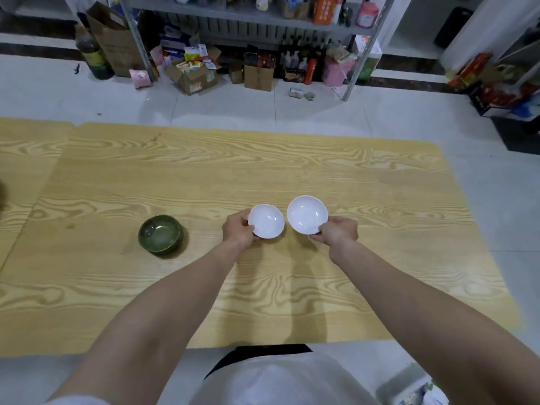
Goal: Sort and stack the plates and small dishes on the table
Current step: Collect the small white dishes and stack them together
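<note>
Two small white dishes are held side by side over the middle of the wooden table [117, 282]. My left hand [238, 230] pinches the left rim of the smaller white dish [267, 221]. The larger white dish [306, 214] is tilted slightly, and my right hand [339, 232] pinches its lower right rim. The two dishes are a little apart and do not touch. A dark green bowl [161, 238] stands upright on the table to the left of my left hand.
The table's far edge runs across the upper middle of the view, its right edge slants down at the right. Beyond it lies a white tiled floor with metal shelving [362, 54], cardboard boxes [258, 77] and bottles.
</note>
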Available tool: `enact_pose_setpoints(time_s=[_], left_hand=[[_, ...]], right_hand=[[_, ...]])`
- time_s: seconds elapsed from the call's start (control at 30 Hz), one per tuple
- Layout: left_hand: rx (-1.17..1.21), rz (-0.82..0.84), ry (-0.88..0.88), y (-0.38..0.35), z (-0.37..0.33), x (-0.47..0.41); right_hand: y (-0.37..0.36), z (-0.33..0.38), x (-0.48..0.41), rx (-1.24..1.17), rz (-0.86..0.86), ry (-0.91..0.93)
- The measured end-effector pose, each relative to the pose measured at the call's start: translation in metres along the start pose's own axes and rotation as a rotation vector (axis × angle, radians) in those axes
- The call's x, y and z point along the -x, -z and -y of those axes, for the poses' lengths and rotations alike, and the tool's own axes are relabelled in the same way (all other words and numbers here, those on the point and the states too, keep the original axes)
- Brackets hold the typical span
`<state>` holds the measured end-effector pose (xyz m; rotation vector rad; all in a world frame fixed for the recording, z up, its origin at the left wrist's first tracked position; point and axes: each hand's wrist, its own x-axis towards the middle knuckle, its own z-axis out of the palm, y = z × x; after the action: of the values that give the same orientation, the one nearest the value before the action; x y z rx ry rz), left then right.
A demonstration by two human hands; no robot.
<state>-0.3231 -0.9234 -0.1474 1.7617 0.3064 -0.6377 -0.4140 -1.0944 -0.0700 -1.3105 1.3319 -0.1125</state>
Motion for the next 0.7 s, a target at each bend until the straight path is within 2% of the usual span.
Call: enact_pose_setpoints(time_s=[0.27,0.5,0.7], left_hand=[[0.063,0.05,-0.01,-0.007,-0.004,-0.014],[0.125,0.091,0.003,-0.007,-0.002,-0.026],[0.145,0.123,0.021,-0.007,-0.003,-0.034]], right_hand=[[-0.031,0.0,-0.034,0.13,0.036,-0.01],[-0.058,-0.003,-0.043,0.156,0.096,-0.039],[-0.074,-0.003,-0.052,0.197,0.08,-0.011]])
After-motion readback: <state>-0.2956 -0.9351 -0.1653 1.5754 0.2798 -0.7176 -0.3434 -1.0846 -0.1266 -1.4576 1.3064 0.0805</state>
